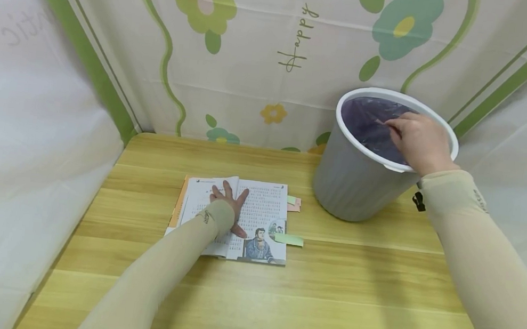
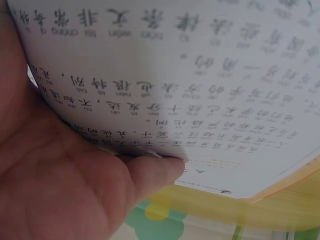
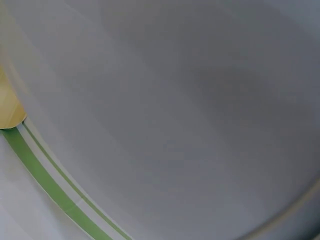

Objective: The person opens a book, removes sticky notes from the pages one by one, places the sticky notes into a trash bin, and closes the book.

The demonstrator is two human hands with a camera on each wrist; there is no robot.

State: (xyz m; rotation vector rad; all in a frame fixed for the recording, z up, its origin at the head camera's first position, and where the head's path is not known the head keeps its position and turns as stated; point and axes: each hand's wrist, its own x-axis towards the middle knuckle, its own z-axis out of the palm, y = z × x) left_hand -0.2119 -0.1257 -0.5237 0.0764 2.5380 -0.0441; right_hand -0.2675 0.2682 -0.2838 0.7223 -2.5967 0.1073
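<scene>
An open book (image 1: 264,207) with printed text and a drawing of a person lies on the table. My left hand (image 1: 230,204) rests on it with fingers spread, pressing near the fold; in the left wrist view its thumb (image 2: 155,175) lies against the page (image 2: 210,100). Green sticky notes (image 1: 289,239) and a pink sticky note (image 1: 294,206) stick out from the book's right edge. Over the mouth of a grey trash can (image 1: 353,179), my right hand (image 1: 420,141) pinches a small pinkish slip (image 1: 380,122), mostly hidden by the fingers. The right wrist view shows only the can's grey wall (image 3: 165,125).
A dark bag (image 1: 369,122) lines the can under its white rim (image 1: 345,125). The can stands at the back right of the wooden table (image 1: 317,299). Behind it hangs a flowered curtain (image 1: 254,67), with pale sheets (image 1: 18,160) on both sides.
</scene>
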